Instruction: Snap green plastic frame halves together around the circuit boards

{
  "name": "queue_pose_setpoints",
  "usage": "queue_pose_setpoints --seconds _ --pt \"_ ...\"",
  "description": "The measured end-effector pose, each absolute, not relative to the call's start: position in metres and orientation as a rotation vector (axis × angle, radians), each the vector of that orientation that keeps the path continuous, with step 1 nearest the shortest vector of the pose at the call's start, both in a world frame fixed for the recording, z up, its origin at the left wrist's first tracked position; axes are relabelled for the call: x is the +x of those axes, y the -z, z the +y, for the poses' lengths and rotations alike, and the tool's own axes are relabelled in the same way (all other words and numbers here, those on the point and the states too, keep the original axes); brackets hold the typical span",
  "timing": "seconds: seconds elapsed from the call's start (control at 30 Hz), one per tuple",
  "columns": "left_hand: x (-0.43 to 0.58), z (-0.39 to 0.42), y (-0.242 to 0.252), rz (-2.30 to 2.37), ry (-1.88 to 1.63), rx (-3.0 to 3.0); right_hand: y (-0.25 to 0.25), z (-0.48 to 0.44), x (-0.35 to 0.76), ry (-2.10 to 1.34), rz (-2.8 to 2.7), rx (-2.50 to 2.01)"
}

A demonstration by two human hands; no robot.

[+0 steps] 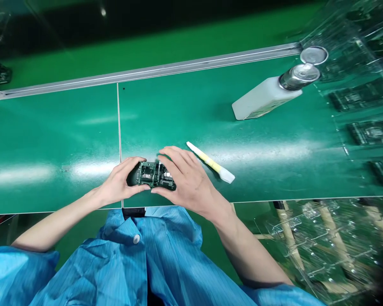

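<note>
Head view shows a smooth green counter across the middle of the frame, its surface shiny with pale reflections. At the bottom is a wrinkled blue garment of finely striped cloth. Clear plastic trays, rather blurred, stand along the right edge. At the upper right stands a white square-sided bottle with a round metal top, its disc lid raised. Near the lower centre, the fingers of the right hand and the left hand grasp opposite ends of a green circuit board, rough with small components; whether it touches the counter, I cannot tell. Just beside the right hand lies a slim white-and-yellow tool.
</note>
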State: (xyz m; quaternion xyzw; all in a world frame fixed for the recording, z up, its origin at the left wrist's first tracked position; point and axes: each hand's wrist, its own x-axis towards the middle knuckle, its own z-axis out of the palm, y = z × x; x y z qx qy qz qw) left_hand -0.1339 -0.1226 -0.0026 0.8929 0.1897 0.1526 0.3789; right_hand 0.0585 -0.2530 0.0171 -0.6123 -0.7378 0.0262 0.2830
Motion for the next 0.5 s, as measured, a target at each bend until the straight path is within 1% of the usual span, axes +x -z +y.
queue_pose_setpoints --seconds 0.1,0.27,0.4,0.5 --pt "-0.135 -0.122 0.006 0.455 -0.428 2.277 -0.02 -0.25 0.052 -0.039 -2.077 -1.661" --pt "-0.148 -0.12 0.006 0.433 -0.215 2.279 -0.019 -0.25 0.042 0.046 -2.193 -1.762" --pt "-0.169 -0.117 0.025 0.499 -0.222 2.339 -0.009 -0.252 0.031 0.063 -2.252 -1.845" --pt "-0.18 -0.108 0.038 0.498 -0.232 2.262 -0.001 -0.246 0.027 0.052 -2.282 -1.864"
